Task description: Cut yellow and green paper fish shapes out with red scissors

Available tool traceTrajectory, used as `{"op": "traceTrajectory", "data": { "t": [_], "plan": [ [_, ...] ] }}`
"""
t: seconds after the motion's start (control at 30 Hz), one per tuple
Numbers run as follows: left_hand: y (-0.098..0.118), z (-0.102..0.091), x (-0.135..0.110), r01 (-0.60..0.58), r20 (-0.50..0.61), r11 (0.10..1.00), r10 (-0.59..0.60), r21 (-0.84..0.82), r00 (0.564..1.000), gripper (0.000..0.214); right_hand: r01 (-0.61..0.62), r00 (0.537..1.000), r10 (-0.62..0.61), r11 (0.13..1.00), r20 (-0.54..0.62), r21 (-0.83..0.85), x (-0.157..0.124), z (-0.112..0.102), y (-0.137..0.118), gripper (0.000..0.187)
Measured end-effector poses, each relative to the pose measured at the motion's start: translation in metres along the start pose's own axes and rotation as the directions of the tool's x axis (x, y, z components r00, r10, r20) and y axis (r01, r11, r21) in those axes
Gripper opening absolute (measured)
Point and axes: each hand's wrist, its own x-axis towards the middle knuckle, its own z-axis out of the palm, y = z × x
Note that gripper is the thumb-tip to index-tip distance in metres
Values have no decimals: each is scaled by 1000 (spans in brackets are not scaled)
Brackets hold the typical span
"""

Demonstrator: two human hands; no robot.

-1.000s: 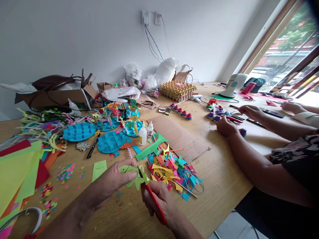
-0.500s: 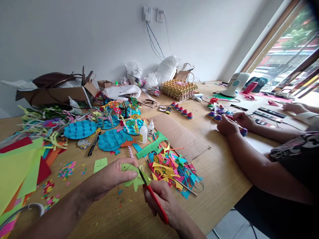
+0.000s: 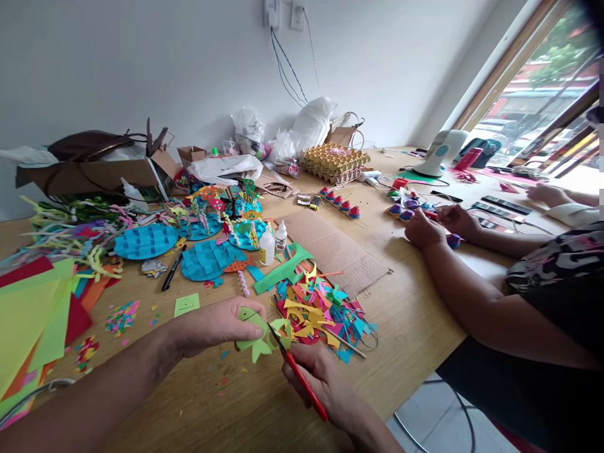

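**While cutting green paper at a crowded table**

While working low over the near edge of the light wooden table (image 3: 415,327), pinches a lime-green paper cut-out (image 3: 255,340) in the left hand (image 3: 212,328), thumb on top and fingers folded underneath, shut firmly on the left part of the sheet. Holds the cut-out just above the table, between the two hands.

Wraps the right hand (image 3: 325,380) around the red-handled scissors (image 3: 302,382), fingers closed on the handles, dark blades angled up and away into the right edge of the cut-out. Cannot tell how far the blades gape.

Faces, just beyond the cut-out, a heap of multicoloured paper offcuts (image 3: 321,311). Looks past it to a flat brown cardboard sheet (image 3: 330,248), two small white glue bottles (image 3: 267,245) standing upright, and woven blue paper discs (image 3: 207,259) with a black marker pen (image 3: 172,272) lying beside them. Has a small green paper square (image 3: 187,304) near the left wrist and loose sheets of yellow-green and red paper (image 3: 28,314) at the far left.

Shares the table with another person on the right, both of that person's hands (image 3: 425,229) close together, well apart from the cutting.
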Motion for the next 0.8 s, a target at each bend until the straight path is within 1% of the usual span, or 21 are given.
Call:
{"op": "traceTrajectory", "data": {
  "t": [0.1, 0.17, 0.33, 0.43, 0.57, 0.7, 0.73, 0.8],
  "plan": [
    [-2, -2, 0, -4, -45, 999, 6, 37, 999, 20, -103, 995, 103, 984, 9, 142, -2, -2, 3, 43],
    [-5, -5, -3, 15, -98, 997, -7, 76, 995, 21, -156, 988, 155, 968, 19, 197, -2, -5, 4, 45],
    [-14, -18, -21, 102, -215, 990, -78, 100, 973, 25, -186, 982, 189, 968, -1, 171, -7, -18, 3, 45],
    [-22, -29, -38, 107, -298, 989, -73, 101, 952, 23, -214, 976, 218, 969, -15, 123, -10, -26, 6, 44],
    [-31, -46, -64, 86, -446, 993, -39, 86, 894, 19, -207, 973, 206, 978, -100, 6, -11, -31, 9, 43],
    [-29, -59, -92, 78, -546, 994, -21, 80, 838, 21, -183, 979, 180, 983, -96, -23, -12, -31, 7, 42],
    [-28, -61, -98, 89, -571, 992, -24, 86, 821, 21, -175, 981, 169, 983, -98, -50, -13, -31, 7, 42],
    [-27, -63, -108, 118, -626, 988, -30, 99, 779, 20, -143, 986, 125, 975, -114, -168, -13, -30, 6, 40]
  ]
}}
